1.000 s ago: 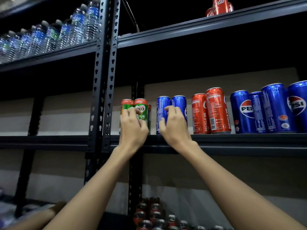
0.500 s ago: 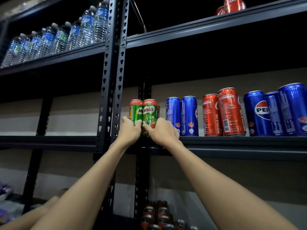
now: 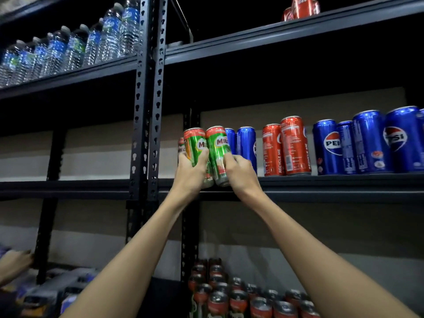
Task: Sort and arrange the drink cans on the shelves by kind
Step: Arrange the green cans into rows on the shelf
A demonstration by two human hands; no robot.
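In the head view, both arms reach up to the middle shelf (image 3: 321, 183) of a dark metal rack. The left hand (image 3: 191, 174) is wrapped round the left Milo can (image 3: 195, 143), fingers curled over its front and lower half. The right hand (image 3: 239, 174) grips the right Milo can (image 3: 218, 145), fingers curled round its right side. The 2 green cans touch each other and lean a little to the left, their bases at the front edge of the shelf; whether the bases rest on it or hang just clear I cannot tell. A 3rd can (image 3: 181, 145), mostly hidden, stands just behind the left one. Right of the Milo pair stand 2 blue cans (image 3: 246, 145), upright, the nearer partly hidden behind the right Milo can. Further right are 2 red cans (image 3: 286, 148), touching, with "RECYCLE ME" on their sides. Beyond a small gap, a cluster of Pepsi cans (image 3: 367, 141) runs to the right edge of the picture. On the shelf above, at the top, a few red Coca-Cola cans (image 3: 300, 6) stand near the front. In the bay to the left, across the upright post (image 3: 149, 99), a row of water bottles (image 3: 68, 49) lines the upper shelf. Low down, below the arms, many cans with red and silver tops (image 3: 229, 294) are packed together. At the lower left edge another person's hand (image 3: 13, 265) shows, blurred, above some blurred packs (image 3: 57, 288).
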